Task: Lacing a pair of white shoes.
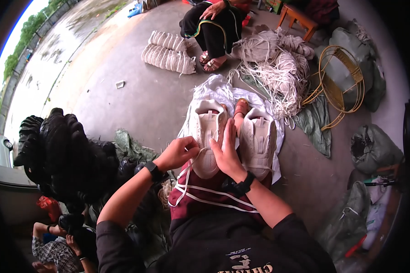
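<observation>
A pale beige sneaker (207, 132) rests on my lap with its toe toward me, and a matching sneaker (258, 145) lies to its right. My left hand (182, 152) is closed in a pinch at the left side of the first sneaker, on a white shoelace (186, 177) near its lowest eyelets. A loose length of that lace trails over my maroon trousers (205, 192). Along the first sneaker's right side lies my right hand (227, 152), its fingers stretched out and its thumb against the shoe's front. A white cloth (219, 83) is spread under and beyond the shoes.
Bundled off-white cords (169, 53) lie on the floor ahead, beside a seated person's sandalled feet (212, 62). A large heap of cord (284, 63) and a yellow hoop frame (336, 77) stand far right. Stacked black shoes (64, 150) rise at left. Another person (59, 250) sits lower left.
</observation>
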{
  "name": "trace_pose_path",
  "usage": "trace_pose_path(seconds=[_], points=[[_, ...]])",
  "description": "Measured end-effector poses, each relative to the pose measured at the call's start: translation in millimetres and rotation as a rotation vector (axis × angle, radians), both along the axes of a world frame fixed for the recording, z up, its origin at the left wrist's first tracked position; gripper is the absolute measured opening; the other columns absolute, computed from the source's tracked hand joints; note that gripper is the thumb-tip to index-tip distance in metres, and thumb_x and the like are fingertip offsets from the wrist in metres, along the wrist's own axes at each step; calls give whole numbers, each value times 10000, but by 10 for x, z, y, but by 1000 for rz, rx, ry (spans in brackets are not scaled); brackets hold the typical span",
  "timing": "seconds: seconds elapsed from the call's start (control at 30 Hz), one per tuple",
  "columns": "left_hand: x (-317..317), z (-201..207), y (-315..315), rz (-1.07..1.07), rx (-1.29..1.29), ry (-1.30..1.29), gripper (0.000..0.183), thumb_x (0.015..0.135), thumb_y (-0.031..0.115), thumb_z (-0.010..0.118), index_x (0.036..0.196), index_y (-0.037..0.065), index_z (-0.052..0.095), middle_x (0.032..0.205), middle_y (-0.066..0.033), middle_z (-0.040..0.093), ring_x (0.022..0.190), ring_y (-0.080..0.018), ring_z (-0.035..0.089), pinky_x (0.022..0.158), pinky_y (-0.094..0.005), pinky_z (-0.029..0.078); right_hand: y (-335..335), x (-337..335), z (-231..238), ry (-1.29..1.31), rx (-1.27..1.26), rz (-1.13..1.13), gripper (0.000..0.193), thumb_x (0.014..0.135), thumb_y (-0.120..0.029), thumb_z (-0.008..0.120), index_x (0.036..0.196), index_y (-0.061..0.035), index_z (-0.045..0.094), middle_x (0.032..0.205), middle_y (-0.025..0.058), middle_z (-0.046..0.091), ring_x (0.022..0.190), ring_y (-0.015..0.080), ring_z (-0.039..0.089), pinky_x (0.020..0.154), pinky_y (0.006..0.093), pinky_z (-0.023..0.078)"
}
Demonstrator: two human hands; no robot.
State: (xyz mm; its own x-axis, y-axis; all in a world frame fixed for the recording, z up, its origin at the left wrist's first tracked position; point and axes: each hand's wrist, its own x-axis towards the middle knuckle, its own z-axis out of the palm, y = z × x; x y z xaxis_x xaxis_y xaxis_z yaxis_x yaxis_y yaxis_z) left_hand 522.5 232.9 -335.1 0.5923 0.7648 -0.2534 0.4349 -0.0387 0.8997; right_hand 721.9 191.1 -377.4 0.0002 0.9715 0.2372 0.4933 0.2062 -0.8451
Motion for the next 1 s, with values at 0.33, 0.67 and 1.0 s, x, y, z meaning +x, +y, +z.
trace_pose_path(seconds=[0.33, 0.67, 1.0], points=[[-261, 13, 107, -23, 175, 6, 167, 851, 128, 662, 950, 1, 617, 851, -100, 657, 770, -180, 637, 720, -321, 521, 100, -328, -156, -102, 77, -90, 830, 925, -230, 534, 1451, 102, -15, 1499, 360, 12, 1409, 485, 11, 1149, 515, 43], [-158, 423, 62, -216, 949, 284, 393, 709, 181, 753, 1055, 98, 585, 1189, -97, 526, 1199, -325, 428, 1034, -437, 370, -38, -424, -39, -201, 127, -140, 774, 966, -268, 466, 1462, 81, -14, 1522, 311, 31, 1423, 444, 33, 1157, 488, 56], [74, 541, 216, -607, 1015, 359, 342, 669, 143, 722, 1001, 126, 638, 930, -47, 590, 985, -245, 538, 954, -373, 410, -149, -340, 88, -159, 149, -137, 788, 904, -175, 542, 1452, 101, 47, 1493, 355, 72, 1389, 512, 90, 1141, 538, 101]])
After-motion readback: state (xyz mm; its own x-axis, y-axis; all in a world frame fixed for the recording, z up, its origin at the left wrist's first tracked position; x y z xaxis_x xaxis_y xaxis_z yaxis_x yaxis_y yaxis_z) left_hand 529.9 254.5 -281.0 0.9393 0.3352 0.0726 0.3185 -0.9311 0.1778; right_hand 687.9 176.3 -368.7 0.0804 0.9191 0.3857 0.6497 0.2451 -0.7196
